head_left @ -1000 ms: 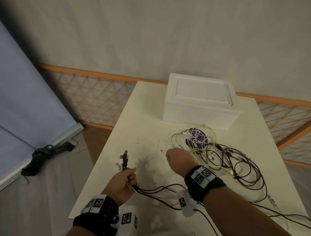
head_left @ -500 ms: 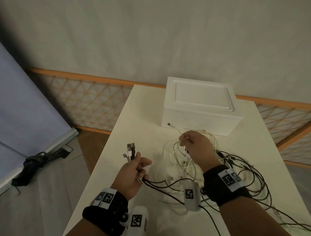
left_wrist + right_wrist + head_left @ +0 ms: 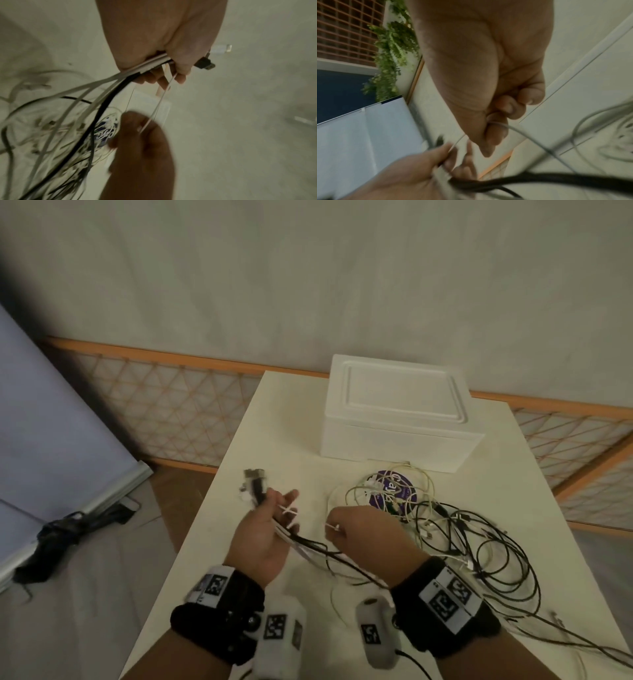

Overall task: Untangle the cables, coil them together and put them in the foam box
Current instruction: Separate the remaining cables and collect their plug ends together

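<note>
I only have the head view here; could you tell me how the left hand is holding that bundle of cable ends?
Observer: In the left wrist view, the left hand clamps the cable bundle between thumb and palm.
Operator: Thank you. Does the right hand hold anything?
Observer: Yes; the right wrist view shows the right hand with a thin white cable leaving its curled fingers.
Operator: Is that cable reaching the left hand?
Observer: A thin white cable runs between both hands in the left wrist view.
</note>
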